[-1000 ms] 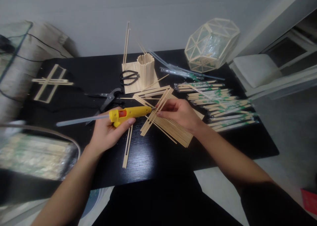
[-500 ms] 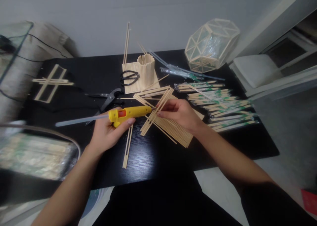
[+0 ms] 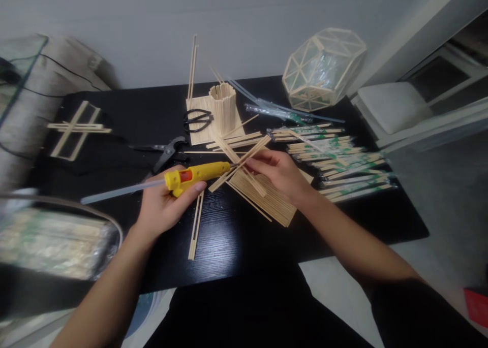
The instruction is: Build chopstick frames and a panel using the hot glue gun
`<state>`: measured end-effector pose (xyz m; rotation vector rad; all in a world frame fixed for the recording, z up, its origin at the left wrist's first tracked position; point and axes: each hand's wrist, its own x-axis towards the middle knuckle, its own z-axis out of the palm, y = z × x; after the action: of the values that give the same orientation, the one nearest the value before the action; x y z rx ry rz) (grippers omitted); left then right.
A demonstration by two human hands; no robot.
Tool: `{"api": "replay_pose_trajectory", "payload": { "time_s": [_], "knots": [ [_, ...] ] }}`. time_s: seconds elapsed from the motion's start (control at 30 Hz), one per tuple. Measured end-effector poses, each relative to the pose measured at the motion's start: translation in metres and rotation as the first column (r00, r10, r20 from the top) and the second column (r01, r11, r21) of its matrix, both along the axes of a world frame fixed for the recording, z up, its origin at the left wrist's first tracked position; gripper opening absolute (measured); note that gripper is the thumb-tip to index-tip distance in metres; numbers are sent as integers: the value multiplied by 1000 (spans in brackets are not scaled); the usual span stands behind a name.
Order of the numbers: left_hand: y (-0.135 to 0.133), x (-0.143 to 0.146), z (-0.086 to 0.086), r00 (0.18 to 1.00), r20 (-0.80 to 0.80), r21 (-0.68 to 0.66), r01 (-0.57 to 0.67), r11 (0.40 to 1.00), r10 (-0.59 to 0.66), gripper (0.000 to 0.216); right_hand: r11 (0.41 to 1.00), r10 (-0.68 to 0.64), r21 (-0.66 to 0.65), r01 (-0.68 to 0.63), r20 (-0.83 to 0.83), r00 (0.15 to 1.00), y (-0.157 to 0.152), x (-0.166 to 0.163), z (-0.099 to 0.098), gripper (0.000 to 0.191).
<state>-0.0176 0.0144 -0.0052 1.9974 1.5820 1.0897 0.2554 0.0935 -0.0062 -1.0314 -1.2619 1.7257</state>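
My left hand is closed round a yellow glue gun with a clear glue stick poking out of its back to the left. Its nozzle points right at a crossed bundle of bamboo sticks. My right hand is closed on that bundle, lifted slightly over a flat mat of joined sticks on the black table.
Two loose sticks lie by my left hand. Black pliers, black scissors and a stick cup sit behind. Wrapped chopsticks lie right, a geodesic stick frame back right, a stick cross far left.
My right hand has turned the stick bundle flatter and shifted it slightly up; the glue gun's nozzle has dropped a little toward it.
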Motion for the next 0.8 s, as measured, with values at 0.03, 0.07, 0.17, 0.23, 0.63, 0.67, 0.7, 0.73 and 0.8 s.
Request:
{"api": "replay_pose_trajectory", "payload": {
  "time_s": [0.03,0.07,0.17,0.23,0.63,0.67,0.7,0.73,0.8],
  "knots": [
    [0,1,1,1000,-26,25,2,1000,-1,32,1000,-5,-8,5,-1,1000,0,0,0,18],
    [1,2,2,999,-51,50,6,999,-3,32,1000,-7,-14,7,-1,1000,0,0,0,17],
    [2,6,7,995,-95,99,28,995,-19,31,1000,-3,-17,3,1,1000,1,1,0,19],
    [3,8,9,994,-105,112,49,992,-37,29,1000,16,-16,-16,-9,1000,1,1,0,20],
    [3,11,6,987,-154,176,73,982,-46,26,995,47,-87,-56,-98,994,2,1,-4,34],
    [3,11,6,986,-163,188,74,979,-43,25,994,46,-91,-56,-106,993,2,1,-5,35],
    [3,10,5,984,-172,197,75,978,-41,25,994,46,-93,-57,-110,993,2,1,-5,36],
    [4,10,5,983,-177,204,75,976,-38,25,994,47,-94,-58,-110,993,2,1,-5,36],
    [4,9,6,982,-184,212,68,975,-29,26,994,50,-93,-59,-102,994,2,1,-5,36]
  ]
}}
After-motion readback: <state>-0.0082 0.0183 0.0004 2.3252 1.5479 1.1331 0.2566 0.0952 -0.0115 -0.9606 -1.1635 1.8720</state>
